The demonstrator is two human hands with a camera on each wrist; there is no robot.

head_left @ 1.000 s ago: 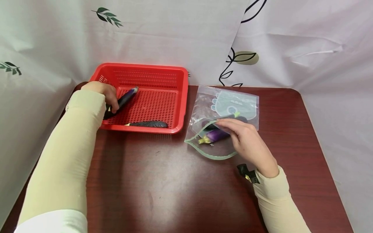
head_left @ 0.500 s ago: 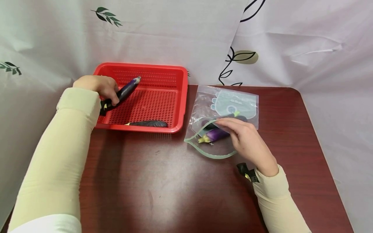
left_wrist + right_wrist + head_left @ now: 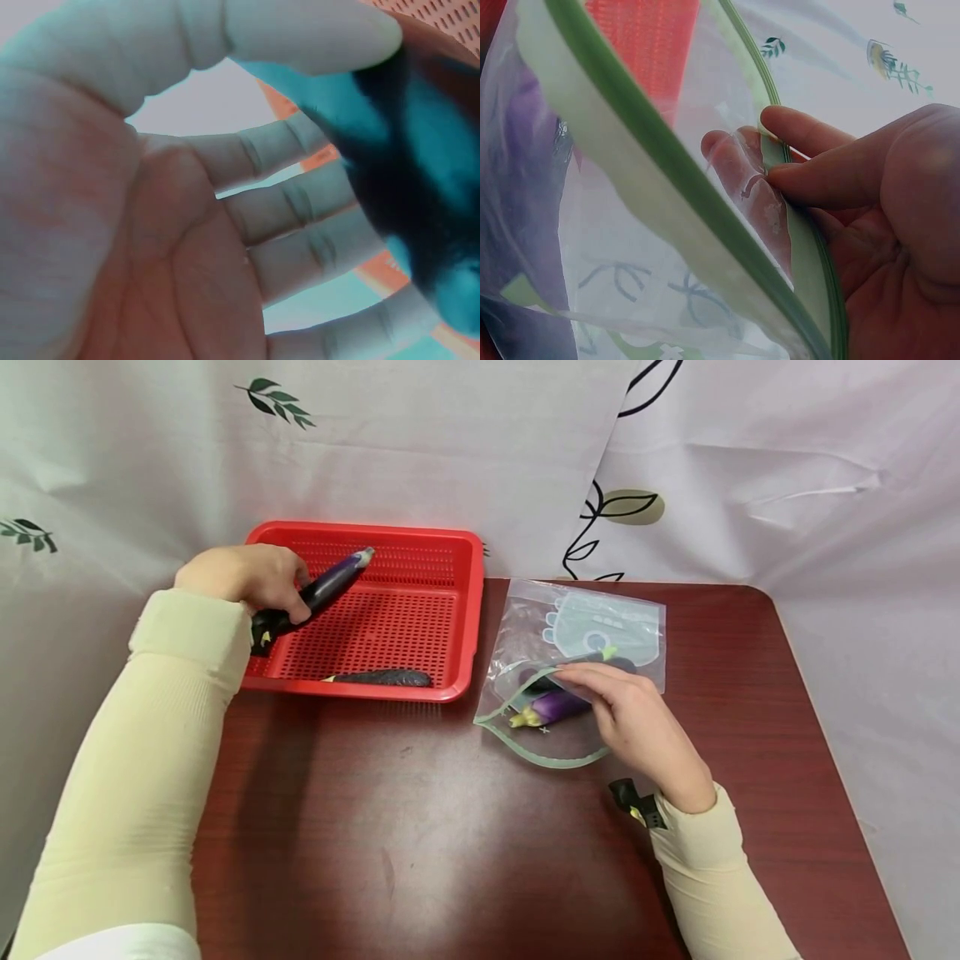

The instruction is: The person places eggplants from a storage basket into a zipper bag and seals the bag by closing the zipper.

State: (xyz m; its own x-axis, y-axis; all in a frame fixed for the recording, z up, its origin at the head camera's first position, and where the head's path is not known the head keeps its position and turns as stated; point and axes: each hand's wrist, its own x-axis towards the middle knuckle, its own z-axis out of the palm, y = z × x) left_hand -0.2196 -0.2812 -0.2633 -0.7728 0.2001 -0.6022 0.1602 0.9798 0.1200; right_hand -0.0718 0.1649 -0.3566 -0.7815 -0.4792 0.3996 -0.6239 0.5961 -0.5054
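My left hand (image 3: 243, 581) grips a dark purple eggplant (image 3: 332, 585) and holds it tilted over the left part of the red plastic basket (image 3: 480, 610). In the left wrist view, thumb and fingers are curled about the eggplant's dark, shiny body (image 3: 427, 172). Another dark eggplant (image 3: 386, 678) lies along the basket's near wall. My right hand (image 3: 648, 727) pinches the upper edge of a clear zip bag (image 3: 517, 618), so its green-trimmed mouth gapes toward me. Inside the bag are a purple eggplant (image 3: 558, 706) with a yellowish stem and a darker one, partly hidden by the hand.
The basket and bag stand side by side on a dark red-brown wooden table (image 3: 420, 827). Behind and beside them hang white cloth curtains (image 3: 450, 452) with leaf prints. The basket's right wall rises between the held eggplant and the bag.
My left hand has lifted the eggplant up from the basket floor and shifted slightly left and away from me. The right hand and bag have stayed in place.
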